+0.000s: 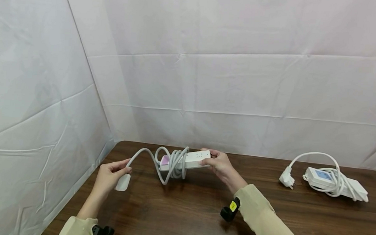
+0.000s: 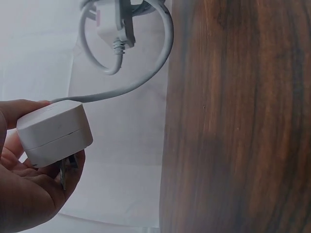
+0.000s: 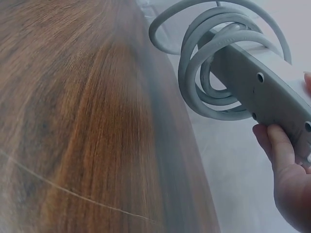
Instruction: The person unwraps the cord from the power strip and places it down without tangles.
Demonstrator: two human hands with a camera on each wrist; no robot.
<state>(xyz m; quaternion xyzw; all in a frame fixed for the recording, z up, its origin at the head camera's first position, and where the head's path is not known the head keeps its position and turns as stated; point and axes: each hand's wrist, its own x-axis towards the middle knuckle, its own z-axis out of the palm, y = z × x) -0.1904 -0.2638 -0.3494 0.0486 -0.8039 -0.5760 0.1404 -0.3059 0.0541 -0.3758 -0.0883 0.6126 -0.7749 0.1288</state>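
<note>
A white power strip (image 1: 196, 159) with a pink-purple patch at its left end is held above the table by my right hand (image 1: 220, 166), whose thumb and fingers grip its right end. Its grey-white cable (image 1: 174, 163) winds in several loops around the strip's left half. From those loops one length arches left to the plug (image 1: 123, 182), which my left hand (image 1: 109, 175) pinches by its body. In the left wrist view metal prongs (image 2: 63, 174) stick out under the plug. The strip's grey underside (image 3: 257, 82), with screw holes, faces the right wrist camera.
On the right of the brown wooden table (image 1: 176, 216) lies a second white power strip (image 1: 319, 177) with a blue label, its cord wrapped round it and its plug (image 1: 287, 178) beside it. White cloth walls (image 1: 208, 86) stand behind and at the left.
</note>
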